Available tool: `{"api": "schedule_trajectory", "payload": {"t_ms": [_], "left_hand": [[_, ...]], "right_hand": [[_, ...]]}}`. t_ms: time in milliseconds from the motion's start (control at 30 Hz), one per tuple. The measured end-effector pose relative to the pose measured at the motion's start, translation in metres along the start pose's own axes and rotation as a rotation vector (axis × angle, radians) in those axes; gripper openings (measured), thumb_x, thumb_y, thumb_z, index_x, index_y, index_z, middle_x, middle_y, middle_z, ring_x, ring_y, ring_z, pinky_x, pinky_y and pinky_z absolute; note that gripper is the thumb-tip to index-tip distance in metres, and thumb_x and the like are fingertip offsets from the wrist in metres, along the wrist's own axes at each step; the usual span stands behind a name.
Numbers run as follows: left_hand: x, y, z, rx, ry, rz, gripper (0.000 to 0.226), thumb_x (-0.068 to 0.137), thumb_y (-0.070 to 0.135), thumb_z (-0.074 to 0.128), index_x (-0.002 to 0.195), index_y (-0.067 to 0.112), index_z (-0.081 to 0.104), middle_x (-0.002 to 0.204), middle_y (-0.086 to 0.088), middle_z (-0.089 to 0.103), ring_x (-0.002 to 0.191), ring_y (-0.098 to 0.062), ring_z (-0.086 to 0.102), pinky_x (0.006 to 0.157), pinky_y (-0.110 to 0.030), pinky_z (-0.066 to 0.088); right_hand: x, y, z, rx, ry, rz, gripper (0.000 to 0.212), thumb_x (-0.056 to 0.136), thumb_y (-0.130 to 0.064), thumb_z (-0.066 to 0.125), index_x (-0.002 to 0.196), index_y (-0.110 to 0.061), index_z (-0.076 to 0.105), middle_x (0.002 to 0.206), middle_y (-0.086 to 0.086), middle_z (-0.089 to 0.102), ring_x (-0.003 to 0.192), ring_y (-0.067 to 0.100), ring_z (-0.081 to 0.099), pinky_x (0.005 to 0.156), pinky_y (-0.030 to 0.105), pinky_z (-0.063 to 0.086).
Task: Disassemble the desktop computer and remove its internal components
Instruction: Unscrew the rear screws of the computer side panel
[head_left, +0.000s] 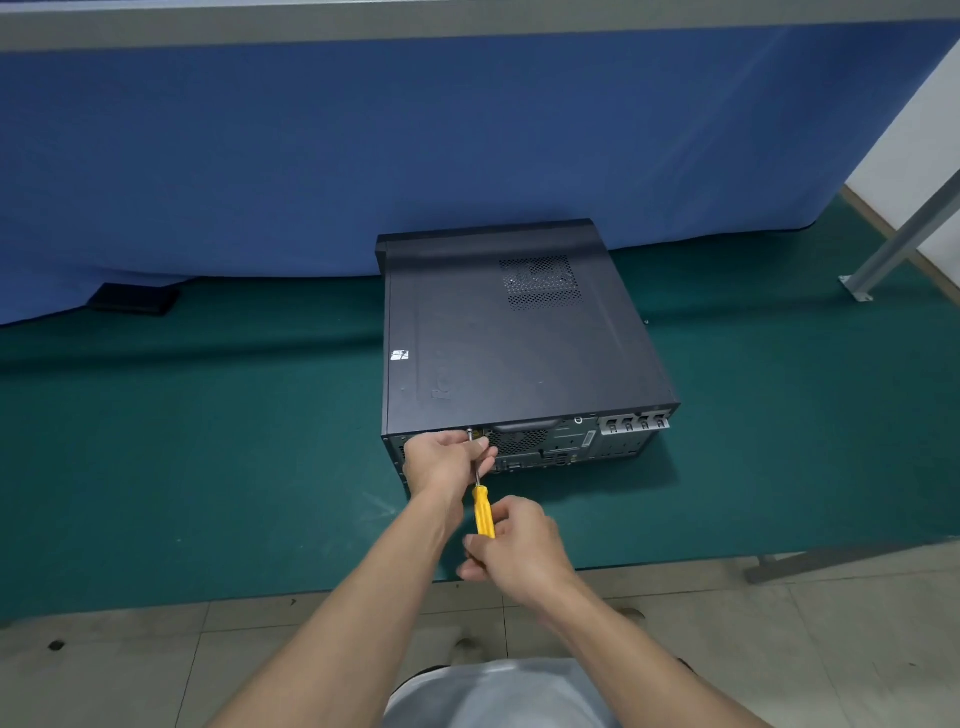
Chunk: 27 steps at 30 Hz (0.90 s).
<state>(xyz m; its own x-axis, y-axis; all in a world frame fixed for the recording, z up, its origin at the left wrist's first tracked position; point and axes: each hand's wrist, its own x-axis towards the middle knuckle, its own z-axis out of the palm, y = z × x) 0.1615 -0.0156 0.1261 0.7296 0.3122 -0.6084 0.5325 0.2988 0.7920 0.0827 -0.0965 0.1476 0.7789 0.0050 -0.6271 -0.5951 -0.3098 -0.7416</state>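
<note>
One blue cloth (363, 156) hangs as a backdrop far beyond the hands, and its hem rests on the one green surface (208, 441) that spreads to both sides of them. Pale floor tiles (779, 649) show below and to the right of the hands.

One dark computer (509, 348) lies flat on the surface, straight ahead of the hands, with its rear panel turned toward the person. Its top cover is in place, so the case is closed and nothing inside can be seen. The top carries one patch of vent holes (540, 283) far beyond the hands and one small white sticker (399, 355) just beyond the left hand. On the rear panel, to the right of the hands, sit four silver slot covers (635, 423) in a row.

One grey metal post (904, 239) slants up far to the right of the hands. One flat black object (132, 300) lies far to the left, partly under the cloth's hem.

There are two hands. The left hand (447, 460) is against the rear panel's upper left part, with its fingers curled round the shaft of the one screwdriver (483, 512) near the tip. The right hand (514, 545), nearer the person, grips the end of the yellow handle. The tip meets one screw (470, 431) at the top edge of the rear panel, just above the left hand.
</note>
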Motion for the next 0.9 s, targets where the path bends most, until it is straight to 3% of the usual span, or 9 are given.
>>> {"api": "schedule_trajectory", "payload": {"t_ms": [67,200,267,367,500,600,733,800,900], "left_hand": [[0.0,0.0,0.002,0.024,0.017,0.011,0.017,0.085,-0.013,0.062,0.083,0.004,0.059,0.085,-0.02,0.07,0.072,-0.024,0.073,0.066,-0.029,0.06],[0.0,0.007,0.003,-0.132,-0.083,-0.073,0.012,0.091,-0.018,0.047,0.093,-0.008,0.053,0.081,-0.026,0.064,0.071,-0.032,0.069,0.055,-0.026,0.059],[0.0,0.009,0.0,-0.181,-0.124,-0.1,0.011,0.092,-0.018,0.045,0.093,-0.01,0.052,0.081,-0.028,0.064,0.072,-0.033,0.069,0.055,-0.027,0.059],[-0.001,0.005,-0.001,-0.187,-0.108,-0.115,0.01,0.091,-0.015,0.05,0.09,-0.009,0.058,0.082,-0.026,0.068,0.07,-0.031,0.072,0.057,-0.028,0.06],[0.001,0.0,0.0,0.028,0.013,-0.02,0.014,0.082,-0.011,0.067,0.09,0.0,0.063,0.083,-0.018,0.071,0.069,-0.022,0.073,0.065,-0.029,0.06],[0.0,0.002,0.003,-0.003,0.019,-0.029,0.01,0.087,-0.013,0.06,0.088,-0.003,0.061,0.082,-0.02,0.07,0.068,-0.024,0.073,0.063,-0.029,0.061],[-0.002,0.005,0.002,-0.167,-0.085,-0.093,0.01,0.091,-0.017,0.049,0.089,-0.01,0.056,0.079,-0.026,0.065,0.067,-0.03,0.07,0.054,-0.027,0.059],[-0.002,0.005,0.0,-0.184,-0.107,-0.101,0.01,0.091,-0.016,0.049,0.088,-0.01,0.057,0.08,-0.026,0.066,0.069,-0.031,0.071,0.055,-0.027,0.059],[-0.002,0.002,-0.001,-0.068,-0.032,-0.056,0.008,0.087,-0.013,0.06,0.092,-0.007,0.061,0.085,-0.023,0.07,0.071,-0.028,0.073,0.061,-0.028,0.06]], "right_hand": [[0.002,0.002,0.002,-0.071,0.029,-0.032,0.012,0.087,-0.009,0.063,0.093,-0.015,0.054,0.071,0.001,0.069,0.057,0.01,0.069,0.055,0.017,0.05],[0.005,0.002,-0.011,0.67,-0.288,0.157,0.007,0.094,0.0,0.053,0.098,0.004,0.056,0.081,0.02,0.066,0.071,0.028,0.067,0.064,0.031,0.057],[0.004,0.001,-0.016,0.816,-0.396,0.2,0.01,0.095,0.004,0.048,0.099,0.009,0.055,0.084,0.026,0.065,0.073,0.033,0.068,0.064,0.033,0.057],[0.002,0.0,-0.01,0.542,-0.23,0.109,0.009,0.092,0.004,0.054,0.1,0.008,0.056,0.08,0.019,0.065,0.069,0.027,0.07,0.062,0.027,0.057],[-0.001,0.001,0.0,0.112,0.035,0.031,0.016,0.085,-0.006,0.068,0.096,-0.011,0.057,0.082,0.007,0.07,0.063,0.014,0.071,0.063,0.024,0.058],[0.001,0.003,-0.003,0.254,-0.015,0.048,0.017,0.087,-0.004,0.065,0.101,-0.003,0.057,0.081,0.01,0.069,0.065,0.018,0.069,0.061,0.024,0.056],[0.003,0.004,-0.016,0.826,-0.36,0.2,0.016,0.094,0.002,0.05,0.108,0.008,0.053,0.085,0.024,0.066,0.072,0.029,0.067,0.065,0.032,0.057],[0.003,0.004,-0.016,0.776,-0.345,0.171,0.014,0.094,0.006,0.048,0.107,0.01,0.054,0.084,0.023,0.066,0.071,0.028,0.068,0.063,0.03,0.057],[0.002,0.003,-0.005,0.38,-0.093,0.066,0.012,0.091,0.002,0.058,0.103,-0.001,0.056,0.084,0.014,0.069,0.072,0.023,0.072,0.067,0.028,0.059]]}}
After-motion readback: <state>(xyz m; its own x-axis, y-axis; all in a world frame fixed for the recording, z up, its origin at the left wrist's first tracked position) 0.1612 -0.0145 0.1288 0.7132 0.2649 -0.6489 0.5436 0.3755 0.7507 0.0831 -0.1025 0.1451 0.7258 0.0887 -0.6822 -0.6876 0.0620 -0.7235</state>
